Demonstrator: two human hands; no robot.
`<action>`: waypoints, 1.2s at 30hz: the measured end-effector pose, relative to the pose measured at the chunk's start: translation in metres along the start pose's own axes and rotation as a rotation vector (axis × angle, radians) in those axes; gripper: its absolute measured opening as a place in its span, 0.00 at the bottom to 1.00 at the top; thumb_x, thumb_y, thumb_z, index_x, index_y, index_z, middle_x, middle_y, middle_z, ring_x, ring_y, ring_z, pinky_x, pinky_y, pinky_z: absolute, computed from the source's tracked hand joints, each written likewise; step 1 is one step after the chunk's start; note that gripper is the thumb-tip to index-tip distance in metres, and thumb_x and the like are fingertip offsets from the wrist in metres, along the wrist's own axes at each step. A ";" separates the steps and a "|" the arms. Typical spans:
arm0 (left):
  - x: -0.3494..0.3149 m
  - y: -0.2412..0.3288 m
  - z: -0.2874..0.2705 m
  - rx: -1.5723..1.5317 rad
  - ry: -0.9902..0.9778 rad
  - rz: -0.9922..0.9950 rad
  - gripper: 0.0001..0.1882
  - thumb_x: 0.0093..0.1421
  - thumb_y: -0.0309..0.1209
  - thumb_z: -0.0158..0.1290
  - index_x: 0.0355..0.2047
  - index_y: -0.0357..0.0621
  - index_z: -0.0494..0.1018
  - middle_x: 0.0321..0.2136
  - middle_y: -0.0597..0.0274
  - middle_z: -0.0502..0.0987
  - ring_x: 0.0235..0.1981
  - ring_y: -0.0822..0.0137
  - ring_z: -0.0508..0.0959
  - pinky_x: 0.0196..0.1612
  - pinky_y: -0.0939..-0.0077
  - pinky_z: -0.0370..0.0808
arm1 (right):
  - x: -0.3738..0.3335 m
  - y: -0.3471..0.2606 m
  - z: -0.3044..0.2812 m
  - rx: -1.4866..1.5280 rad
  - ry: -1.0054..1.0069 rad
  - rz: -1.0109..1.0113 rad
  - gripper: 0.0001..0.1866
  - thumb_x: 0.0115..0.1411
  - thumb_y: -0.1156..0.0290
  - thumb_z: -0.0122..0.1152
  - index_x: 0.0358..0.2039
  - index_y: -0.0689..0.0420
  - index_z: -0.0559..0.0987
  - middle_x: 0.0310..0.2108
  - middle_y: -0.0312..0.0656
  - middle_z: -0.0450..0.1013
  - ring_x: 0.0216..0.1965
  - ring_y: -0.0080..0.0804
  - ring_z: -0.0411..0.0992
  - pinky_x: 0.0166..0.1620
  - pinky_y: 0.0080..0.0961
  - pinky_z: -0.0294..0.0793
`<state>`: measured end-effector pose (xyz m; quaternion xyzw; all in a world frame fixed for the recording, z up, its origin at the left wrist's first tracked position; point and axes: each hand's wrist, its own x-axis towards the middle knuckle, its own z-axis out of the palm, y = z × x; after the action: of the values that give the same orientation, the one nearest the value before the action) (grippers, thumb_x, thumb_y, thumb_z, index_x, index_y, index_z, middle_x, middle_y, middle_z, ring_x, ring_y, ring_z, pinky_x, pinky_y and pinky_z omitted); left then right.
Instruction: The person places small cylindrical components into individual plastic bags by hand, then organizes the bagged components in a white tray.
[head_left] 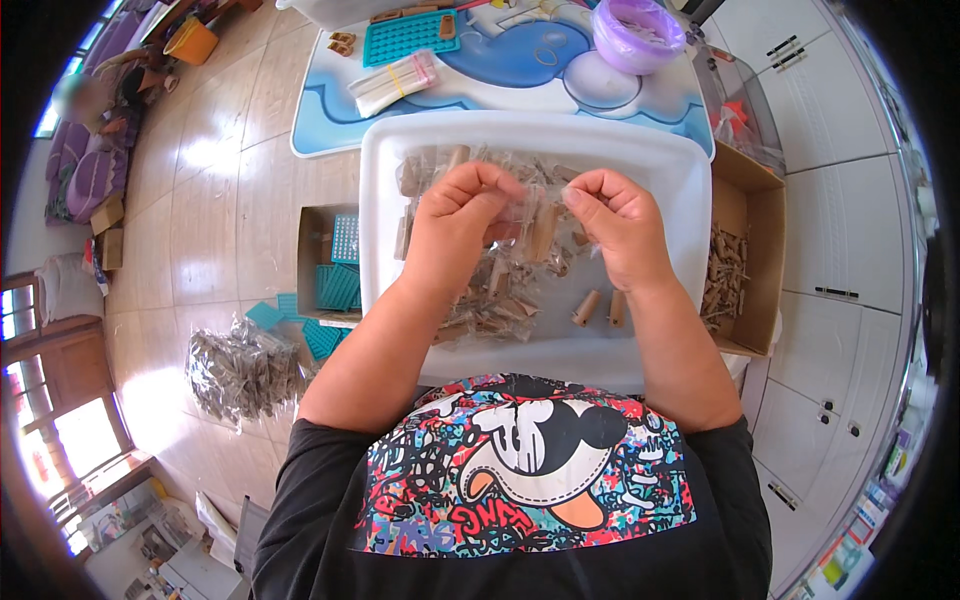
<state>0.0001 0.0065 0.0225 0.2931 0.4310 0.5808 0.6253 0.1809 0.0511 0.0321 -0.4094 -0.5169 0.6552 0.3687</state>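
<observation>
Both my hands are raised over a white plastic tub. Between them hangs a small clear plastic bag with a brown tube-shaped piece inside. My left hand pinches the bag's left side between thumb and fingers. On the other side, my right hand has thumb and forefinger pressed together at the bag's edge. Below lie several bagged brown pieces, heaped in the tub's left and middle. Two loose brown tubes, one beside the other, rest near my right wrist.
A blue-printed table beyond the tub bears a teal peg tray, a bundle of flat bags and a purple-lined bucket. A cardboard box of brown pieces stands right; a heap of filled bags lies on the floor left.
</observation>
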 end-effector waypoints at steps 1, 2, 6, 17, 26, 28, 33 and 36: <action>0.001 0.002 -0.002 -0.023 -0.024 -0.033 0.03 0.58 0.25 0.47 0.31 0.41 0.70 0.26 0.67 0.73 0.24 0.80 0.68 0.27 0.84 0.69 | 0.000 0.000 -0.001 0.000 0.000 0.001 0.04 0.55 0.74 0.56 0.30 0.61 0.74 0.25 0.28 0.69 0.26 0.11 0.62 0.29 0.10 0.61; 0.001 0.003 -0.003 -0.046 -0.048 -0.067 0.03 0.57 0.26 0.47 0.30 0.41 0.70 0.27 0.66 0.74 0.25 0.80 0.69 0.28 0.83 0.70 | 0.000 0.000 -0.002 0.008 -0.003 0.016 0.04 0.55 0.74 0.56 0.30 0.61 0.75 0.25 0.28 0.69 0.26 0.11 0.61 0.29 0.09 0.60; -0.002 0.006 0.004 0.106 0.032 -0.026 0.03 0.56 0.26 0.50 0.30 0.40 0.69 0.27 0.66 0.74 0.26 0.80 0.70 0.28 0.85 0.69 | -0.001 -0.003 0.000 -0.047 -0.016 0.006 0.07 0.56 0.71 0.56 0.31 0.60 0.75 0.22 0.27 0.67 0.23 0.11 0.60 0.26 0.09 0.58; 0.000 -0.002 0.002 0.358 -0.077 0.089 0.06 0.55 0.19 0.49 0.32 0.38 0.66 0.30 0.62 0.75 0.31 0.80 0.73 0.32 0.89 0.69 | 0.001 -0.002 0.002 0.021 0.000 0.089 0.17 0.55 0.59 0.58 0.29 0.63 0.76 0.15 0.25 0.61 0.17 0.12 0.54 0.22 0.12 0.52; 0.000 0.009 0.006 0.246 -0.048 0.005 0.14 0.56 0.19 0.48 0.43 0.37 0.62 0.37 0.49 0.75 0.35 0.74 0.74 0.35 0.85 0.71 | -0.002 0.005 0.001 -0.240 0.000 -0.003 0.08 0.55 0.69 0.58 0.28 0.61 0.77 0.20 0.27 0.68 0.22 0.11 0.59 0.25 0.12 0.59; 0.004 0.003 0.002 0.146 -0.045 -0.017 0.15 0.57 0.22 0.47 0.45 0.37 0.62 0.37 0.51 0.75 0.35 0.73 0.74 0.36 0.84 0.71 | -0.003 0.005 0.004 -0.252 0.001 -0.032 0.08 0.55 0.69 0.58 0.27 0.61 0.77 0.21 0.27 0.68 0.22 0.11 0.59 0.25 0.12 0.59; 0.002 -0.007 0.009 -0.047 0.009 -0.062 0.18 0.60 0.30 0.44 0.49 0.37 0.62 0.36 0.57 0.75 0.35 0.72 0.74 0.39 0.81 0.71 | -0.003 0.008 0.007 -0.064 0.110 -0.003 0.09 0.56 0.68 0.57 0.27 0.61 0.76 0.21 0.26 0.68 0.23 0.11 0.59 0.26 0.12 0.59; 0.002 -0.009 0.016 0.042 0.052 -0.025 0.18 0.61 0.35 0.43 0.48 0.36 0.64 0.34 0.60 0.74 0.36 0.73 0.74 0.40 0.80 0.70 | 0.000 0.010 0.005 -0.028 0.096 -0.040 0.09 0.57 0.68 0.56 0.27 0.61 0.75 0.21 0.27 0.68 0.23 0.11 0.60 0.26 0.12 0.60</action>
<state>0.0181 0.0092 0.0217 0.2855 0.4626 0.5712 0.6150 0.1759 0.0474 0.0233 -0.4354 -0.5158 0.6199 0.4002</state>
